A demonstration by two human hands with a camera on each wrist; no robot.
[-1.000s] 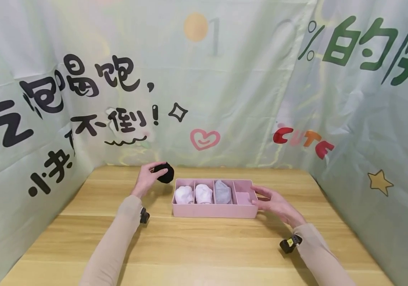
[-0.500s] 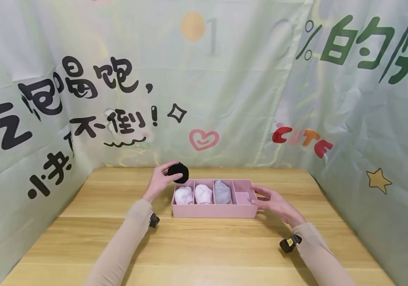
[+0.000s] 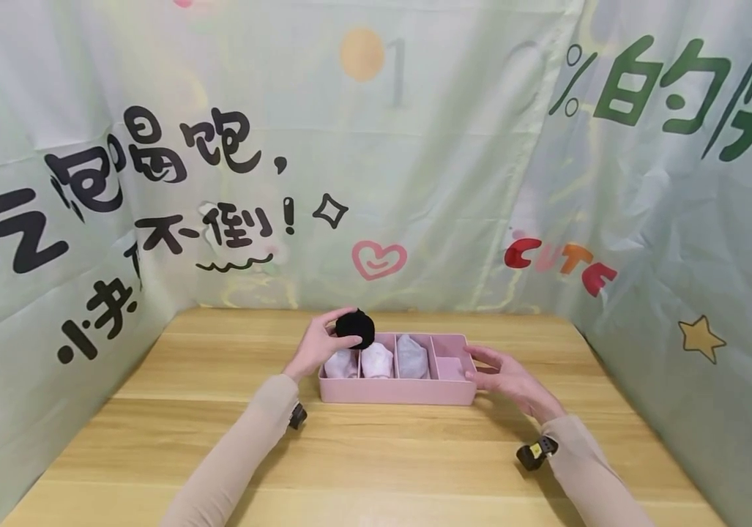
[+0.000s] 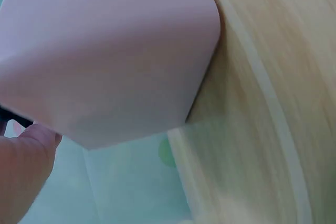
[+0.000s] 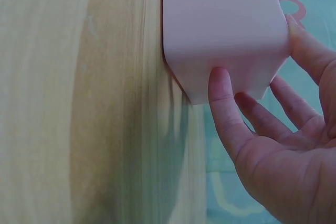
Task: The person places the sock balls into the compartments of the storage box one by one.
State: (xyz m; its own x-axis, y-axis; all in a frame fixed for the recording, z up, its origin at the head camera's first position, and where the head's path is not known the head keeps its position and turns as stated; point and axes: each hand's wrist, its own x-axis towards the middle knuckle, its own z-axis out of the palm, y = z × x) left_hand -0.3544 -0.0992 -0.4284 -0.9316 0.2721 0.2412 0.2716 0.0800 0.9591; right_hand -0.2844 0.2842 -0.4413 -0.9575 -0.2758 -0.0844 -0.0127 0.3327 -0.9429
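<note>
My left hand point(image 3: 318, 342) pinches a black balled-up sock point(image 3: 355, 329) between thumb and fingers, above the left part of a pink divided box point(image 3: 395, 391). Inside the box, in separate compartments from the left, sit a white bundle point(image 3: 341, 364), a pinkish-white bundle point(image 3: 377, 360) and a grey bundle point(image 3: 413, 357). The rightmost compartment point(image 3: 449, 367) shows its bare pink floor. At the box's right end, my right hand point(image 3: 514, 380) touches the wall and rim with spread fingers. The left wrist view catches only my left thumb point(image 4: 31, 161) and a dark sliver of the sock beyond the box wall.
The box stands on a light wooden table point(image 3: 376, 454) towards its back edge. A printed fabric backdrop point(image 3: 441, 183) closes off the back and both sides. Small black cameras are strapped to both wrists, the right one point(image 3: 534, 454) beside the sleeve.
My left hand has carried the black sock rightward, from left of the box to over its left compartments. The right hand has stayed at the box's right end, and the box has not moved.
</note>
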